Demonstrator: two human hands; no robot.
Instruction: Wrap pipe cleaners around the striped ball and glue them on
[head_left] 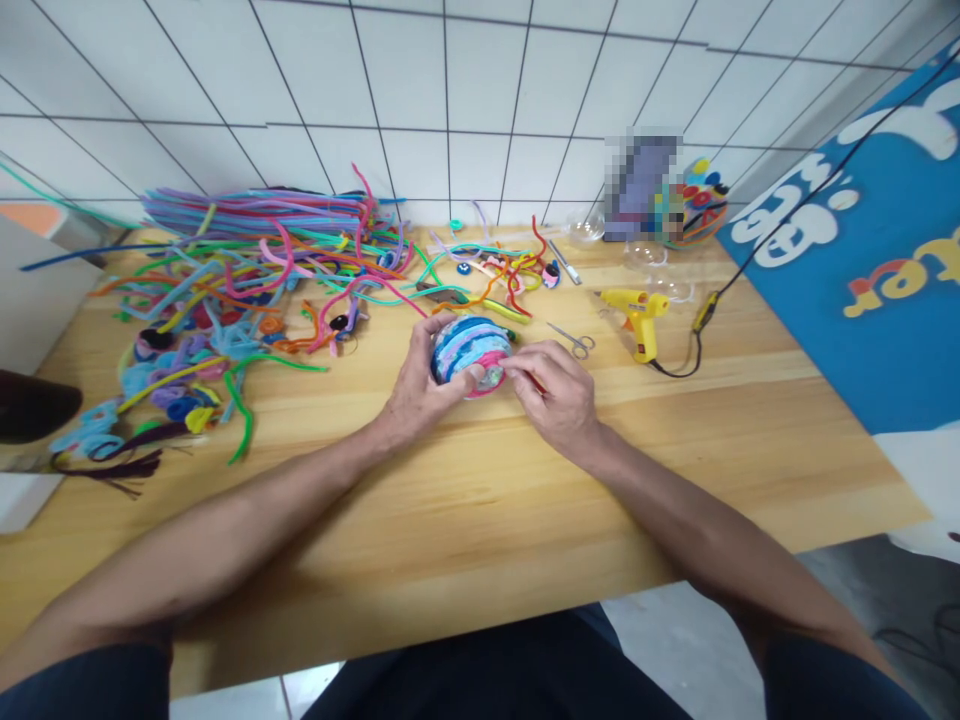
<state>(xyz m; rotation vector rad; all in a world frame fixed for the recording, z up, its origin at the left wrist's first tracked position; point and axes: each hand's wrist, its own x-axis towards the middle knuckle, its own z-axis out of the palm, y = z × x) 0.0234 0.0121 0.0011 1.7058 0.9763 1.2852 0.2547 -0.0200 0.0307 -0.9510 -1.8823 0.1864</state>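
Note:
A ball wound with blue, light blue, lilac and pink pipe cleaners (466, 345) is held above the middle of the wooden table. My left hand (421, 378) wraps round its left side, the thumb lying across the front. At the ball's lower right, my right hand (555, 388) pinches with thumb and forefinger at the edge of the pink winding. What sits between those fingertips is too small to make out. Beside the pink band a patch of clear or greyish surface shows through.
Loose pipe cleaners (225, 290) heap across the table's left, before a thick bundle (262, 212). Small scissors (574, 342), pliers (442, 294) and a knife-like tool (564, 262) lie beyond my hands. A yellow glue gun (637, 318) with a black cord stands right, near clear plastic domes (646, 255).

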